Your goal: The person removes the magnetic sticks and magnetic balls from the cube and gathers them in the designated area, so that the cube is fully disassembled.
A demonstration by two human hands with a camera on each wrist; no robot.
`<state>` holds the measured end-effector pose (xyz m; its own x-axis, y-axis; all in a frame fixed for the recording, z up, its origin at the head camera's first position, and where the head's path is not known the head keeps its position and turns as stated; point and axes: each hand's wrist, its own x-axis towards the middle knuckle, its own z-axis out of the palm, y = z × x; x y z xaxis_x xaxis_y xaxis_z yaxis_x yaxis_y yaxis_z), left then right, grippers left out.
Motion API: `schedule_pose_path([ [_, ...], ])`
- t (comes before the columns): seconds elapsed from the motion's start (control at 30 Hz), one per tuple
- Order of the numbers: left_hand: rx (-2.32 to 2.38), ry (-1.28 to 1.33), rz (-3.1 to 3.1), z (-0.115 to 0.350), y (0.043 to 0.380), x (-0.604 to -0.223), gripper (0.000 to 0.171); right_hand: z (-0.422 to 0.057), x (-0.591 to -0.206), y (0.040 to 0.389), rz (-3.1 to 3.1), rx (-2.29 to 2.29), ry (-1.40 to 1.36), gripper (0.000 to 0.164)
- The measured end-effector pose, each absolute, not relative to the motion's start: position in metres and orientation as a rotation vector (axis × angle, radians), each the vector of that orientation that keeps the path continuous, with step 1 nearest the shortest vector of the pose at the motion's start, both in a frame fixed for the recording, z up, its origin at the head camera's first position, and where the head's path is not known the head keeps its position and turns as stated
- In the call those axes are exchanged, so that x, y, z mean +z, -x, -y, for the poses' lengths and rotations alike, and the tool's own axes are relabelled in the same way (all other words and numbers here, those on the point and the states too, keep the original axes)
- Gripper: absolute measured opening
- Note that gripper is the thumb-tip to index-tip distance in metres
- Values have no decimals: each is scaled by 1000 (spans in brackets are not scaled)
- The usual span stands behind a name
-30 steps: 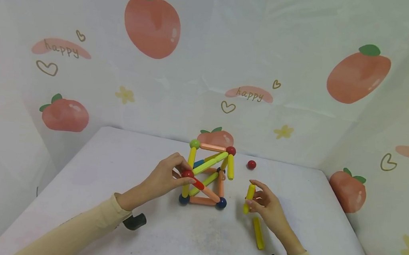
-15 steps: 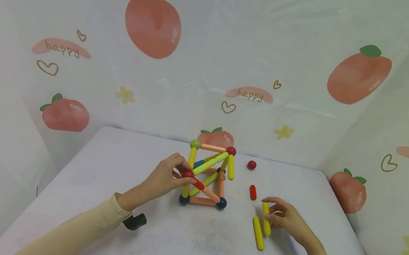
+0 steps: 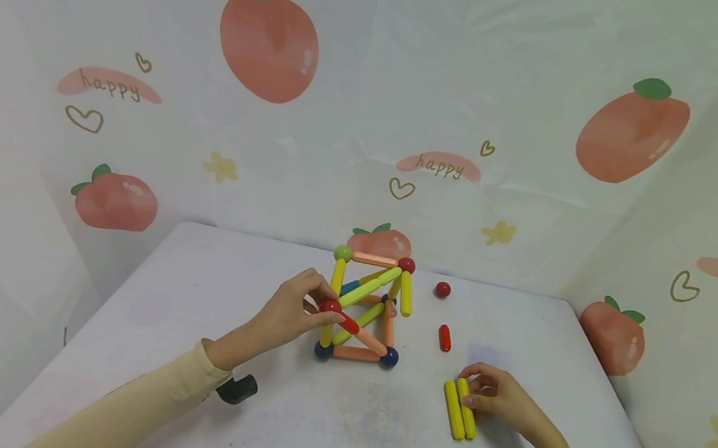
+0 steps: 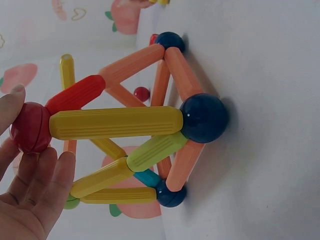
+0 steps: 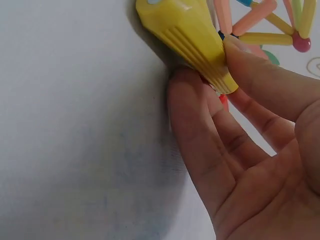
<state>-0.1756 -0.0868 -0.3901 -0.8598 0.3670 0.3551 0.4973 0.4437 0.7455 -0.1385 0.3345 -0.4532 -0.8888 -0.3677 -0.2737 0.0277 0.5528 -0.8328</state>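
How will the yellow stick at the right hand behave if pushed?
The yellow stick is probably stiff: it looks straight, without sag. Its ribbed sides should give some grip, though its rounded shape may let it roll. Pushed left, it could bump the second yellow stick close alongside.

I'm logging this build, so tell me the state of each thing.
Frame: standing on the table
Hanging yellow stick: lower end free
Front red ball: attached to the frame, held
Loose red ball: on the table, unattached
Short red stick: lying unattached
Left yellow stick: lying flat, unheld
Right yellow stick: pinched, beside the left one
Left hand: gripping the front red ball
Right hand: pinching the right yellow stick
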Motion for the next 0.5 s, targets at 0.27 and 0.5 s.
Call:
schedule_pose_path([
  [0.27, -1385, 780, 2537, 87, 177, -393, 28, -333, -456, 139, -2354, -1268, 257, 45],
  [0.5, -1384, 777, 2534, 87, 177, -393, 28, -333, -459, 140, -2362, -1262, 279, 46],
])
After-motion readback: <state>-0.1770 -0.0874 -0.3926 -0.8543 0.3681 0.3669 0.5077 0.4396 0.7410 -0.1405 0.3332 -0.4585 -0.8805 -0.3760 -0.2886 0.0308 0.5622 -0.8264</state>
